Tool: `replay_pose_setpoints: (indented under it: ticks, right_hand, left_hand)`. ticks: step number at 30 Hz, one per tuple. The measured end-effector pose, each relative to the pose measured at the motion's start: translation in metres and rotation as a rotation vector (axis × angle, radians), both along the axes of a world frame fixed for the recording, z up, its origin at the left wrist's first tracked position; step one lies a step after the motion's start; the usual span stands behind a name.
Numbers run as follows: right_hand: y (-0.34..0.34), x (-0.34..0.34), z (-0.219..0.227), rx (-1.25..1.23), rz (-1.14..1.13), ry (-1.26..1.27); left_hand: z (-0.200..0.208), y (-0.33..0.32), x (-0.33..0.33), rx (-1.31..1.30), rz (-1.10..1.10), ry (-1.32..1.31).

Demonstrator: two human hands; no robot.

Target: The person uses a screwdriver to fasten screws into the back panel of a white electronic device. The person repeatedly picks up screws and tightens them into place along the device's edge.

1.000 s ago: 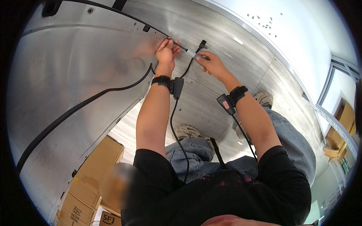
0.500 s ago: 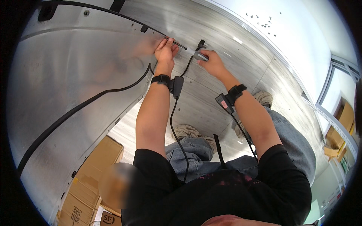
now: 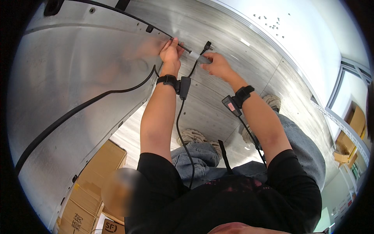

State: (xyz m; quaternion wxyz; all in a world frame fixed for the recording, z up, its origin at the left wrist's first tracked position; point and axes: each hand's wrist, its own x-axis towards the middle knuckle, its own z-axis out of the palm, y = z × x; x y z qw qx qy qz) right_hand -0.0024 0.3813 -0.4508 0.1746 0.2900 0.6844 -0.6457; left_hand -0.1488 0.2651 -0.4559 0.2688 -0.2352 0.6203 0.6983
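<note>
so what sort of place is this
Probably an indoor workroom or storage room, though I can't be sure: there's a large bare metal panel on the left, cardboard boxes near it, and a black power plug against the wood-look floor.

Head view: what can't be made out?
In the head view:
Dark rod: partly hidden by the left hand; grip unclear.
Grey tool: rear end hidden by the right hand; contact with rod too small to tell.
Thick black cable: left end cut off by the dark picture rim.
Small dark bits, upper right: too small to identify.
</note>
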Motion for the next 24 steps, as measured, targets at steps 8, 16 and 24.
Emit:
replay_pose_setpoints:
  ticks: [8, 16, 24]
  right_hand:
    - [-0.007, 0.001, 0.013, -0.204, -0.228, -0.109]
    - [0.0, 0.003, -0.001, 0.092, 0.008, 0.028]
    - [-0.004, 0.001, 0.01, -0.192, -0.262, -0.133]
  left_hand:
    - [-0.003, 0.003, -0.001, -0.022, 0.055, -0.024]
    - [-0.002, 0.003, -0.003, -0.057, 0.031, -0.051]
    - [-0.005, 0.003, -0.004, -0.057, 0.086, -0.046]
